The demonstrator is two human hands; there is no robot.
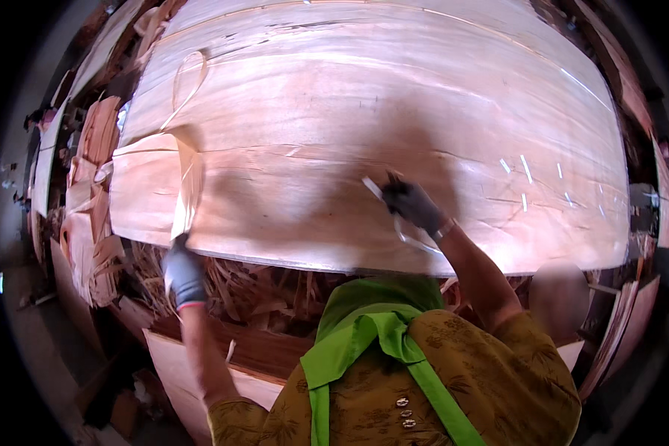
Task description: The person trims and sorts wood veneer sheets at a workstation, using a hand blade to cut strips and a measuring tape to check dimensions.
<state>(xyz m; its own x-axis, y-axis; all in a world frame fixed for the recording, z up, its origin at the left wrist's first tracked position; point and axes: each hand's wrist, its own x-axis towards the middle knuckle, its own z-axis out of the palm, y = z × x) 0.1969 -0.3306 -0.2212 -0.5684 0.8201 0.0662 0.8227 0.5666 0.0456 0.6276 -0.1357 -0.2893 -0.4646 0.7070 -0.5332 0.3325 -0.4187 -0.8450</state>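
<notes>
A large pale wood veneer sheet point(312, 201) lies before me. My left hand point(184, 275), in a grey glove and slightly blurred, is closed at the sheet's front left edge. It grips the lower end of a thin veneer strip point(189, 175), which bends up over the sheet and ends in a curled loop. My right hand point(415, 206), gloved in dark grey, is over the middle of the sheet with its fingers closed. From its fingertips juts a slim pale flat piece point(372, 187), whose kind I cannot make out. A narrow white band point(412, 239) hangs below that hand.
Short white strips point(526, 169) lie on the sheet's right part. Stacked torn veneer point(89, 201) stands along the left side. Shredded veneer scraps point(267, 297) lie beneath the front edge. Boards point(632, 327) lean at the right. A round blurred object point(560, 297) is near the right front.
</notes>
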